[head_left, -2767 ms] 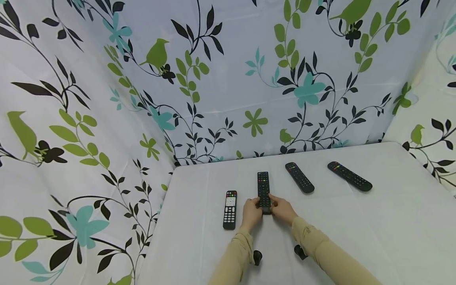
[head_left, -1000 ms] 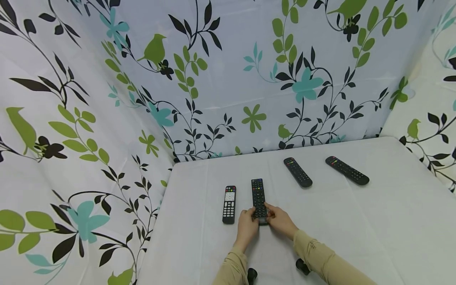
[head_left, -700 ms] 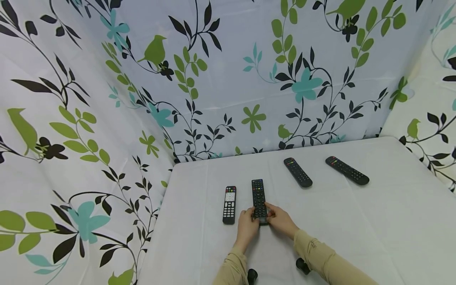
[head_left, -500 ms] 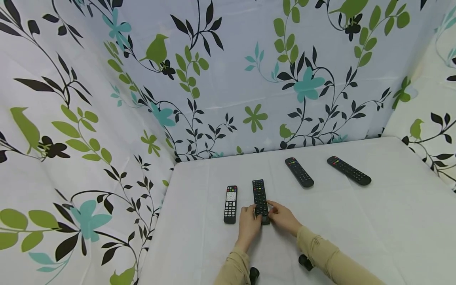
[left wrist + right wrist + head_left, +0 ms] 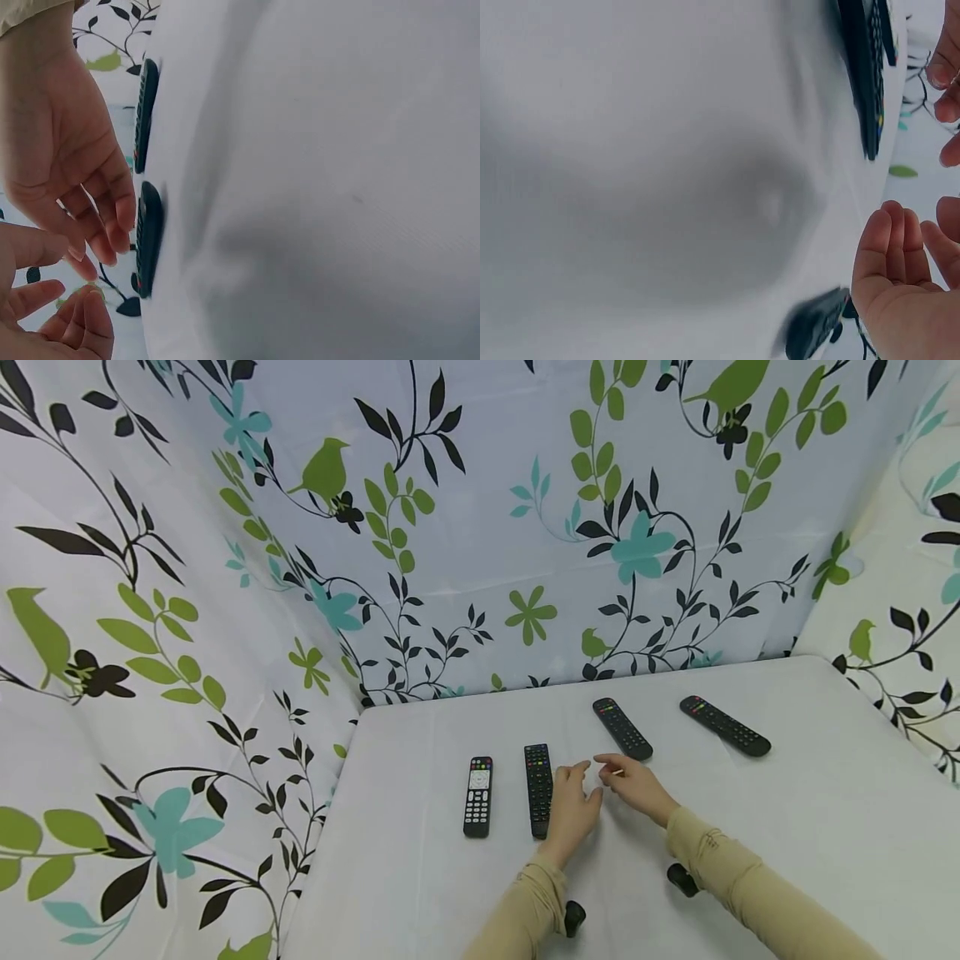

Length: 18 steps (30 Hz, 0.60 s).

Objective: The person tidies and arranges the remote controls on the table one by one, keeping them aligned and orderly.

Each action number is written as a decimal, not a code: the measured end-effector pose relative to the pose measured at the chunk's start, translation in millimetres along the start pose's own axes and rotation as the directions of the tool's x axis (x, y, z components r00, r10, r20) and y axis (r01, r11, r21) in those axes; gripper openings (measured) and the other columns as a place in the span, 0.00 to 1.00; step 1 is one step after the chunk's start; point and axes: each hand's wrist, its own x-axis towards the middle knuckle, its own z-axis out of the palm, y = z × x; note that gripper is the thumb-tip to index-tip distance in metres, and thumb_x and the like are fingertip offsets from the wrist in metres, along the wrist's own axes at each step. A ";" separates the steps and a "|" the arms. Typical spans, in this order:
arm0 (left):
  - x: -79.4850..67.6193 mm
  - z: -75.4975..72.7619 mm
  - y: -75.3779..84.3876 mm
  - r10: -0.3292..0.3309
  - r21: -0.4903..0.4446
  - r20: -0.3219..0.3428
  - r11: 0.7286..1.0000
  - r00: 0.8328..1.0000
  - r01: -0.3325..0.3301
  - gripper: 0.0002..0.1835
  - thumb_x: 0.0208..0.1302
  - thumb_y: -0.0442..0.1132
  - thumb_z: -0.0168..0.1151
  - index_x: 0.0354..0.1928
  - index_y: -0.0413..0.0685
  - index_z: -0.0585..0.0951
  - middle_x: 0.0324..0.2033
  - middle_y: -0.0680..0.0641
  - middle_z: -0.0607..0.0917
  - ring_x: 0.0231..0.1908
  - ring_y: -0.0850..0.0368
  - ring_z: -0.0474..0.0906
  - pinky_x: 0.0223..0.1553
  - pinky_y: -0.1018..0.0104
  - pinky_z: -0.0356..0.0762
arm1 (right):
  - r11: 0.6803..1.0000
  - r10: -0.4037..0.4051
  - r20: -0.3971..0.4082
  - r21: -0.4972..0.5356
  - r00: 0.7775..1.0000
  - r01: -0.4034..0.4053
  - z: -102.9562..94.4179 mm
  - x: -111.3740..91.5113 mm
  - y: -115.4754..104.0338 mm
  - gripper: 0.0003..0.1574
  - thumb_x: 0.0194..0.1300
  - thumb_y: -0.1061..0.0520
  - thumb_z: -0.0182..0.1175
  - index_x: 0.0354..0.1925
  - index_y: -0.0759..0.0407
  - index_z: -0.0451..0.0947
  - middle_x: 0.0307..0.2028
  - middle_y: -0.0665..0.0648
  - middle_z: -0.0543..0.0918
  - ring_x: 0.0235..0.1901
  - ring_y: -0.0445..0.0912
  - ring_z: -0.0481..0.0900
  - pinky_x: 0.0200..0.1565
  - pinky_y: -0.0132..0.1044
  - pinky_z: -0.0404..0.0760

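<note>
Both hands hover over the white table with nothing held. My left hand (image 5: 573, 810) overlaps the right edge of a long black remote control (image 5: 537, 785) in the head view, its fingers loosely bent. Just right of it is my right hand (image 5: 633, 783), fingers relaxed and pointing toward the left hand, below a second black remote (image 5: 622, 727). To the left of the long remote lies a remote with white buttons (image 5: 477, 797), almost parallel to it. In the right wrist view, the right hand (image 5: 904, 277) shows its palm side, with no object in it.
At the back right, another black remote (image 5: 725, 725) lies slanted on the white tabletop (image 5: 405, 893). Patterned cloth (image 5: 450, 527) with birds and leaves hangs behind and beside the table. Black wrist devices (image 5: 682, 879) hang under both sleeves.
The long remote was drawn toward the person and slightly left, until level with the white-buttoned one. Both hands have since let go of it and moved right.
</note>
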 end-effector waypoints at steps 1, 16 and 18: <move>2.8 3.0 3.5 0.003 -0.013 0.014 1.000 1.000 -0.003 0.22 0.56 0.39 0.56 0.55 0.48 0.69 0.42 0.46 0.71 0.32 0.64 0.69 0.32 0.77 0.69 | 1.000 -0.005 -0.002 -0.001 1.000 0.005 -5.0 -0.2 1.1 0.24 0.62 0.55 0.48 0.56 0.59 0.66 0.45 0.62 0.75 0.40 0.48 0.76 0.36 0.35 0.76; 53.7 44.9 16.6 -0.162 -0.229 0.082 0.957 0.983 0.177 0.25 0.54 0.38 0.56 0.56 0.43 0.67 0.37 0.45 0.73 0.32 0.60 0.68 0.32 0.71 0.67 | 0.983 0.096 -0.127 -0.147 0.987 -0.115 -77.4 38.0 24.8 0.25 0.63 0.56 0.41 0.58 0.63 0.63 0.51 0.69 0.70 0.47 0.58 0.72 0.40 0.43 0.74; 58.2 49.6 13.2 -0.187 -0.219 0.101 0.954 0.977 0.206 0.26 0.54 0.39 0.56 0.57 0.44 0.66 0.37 0.45 0.73 0.34 0.59 0.68 0.33 0.70 0.67 | 0.980 0.106 -0.133 -0.156 0.985 -0.127 -80.4 42.3 28.8 0.26 0.63 0.55 0.41 0.58 0.62 0.63 0.52 0.69 0.70 0.48 0.58 0.71 0.42 0.45 0.73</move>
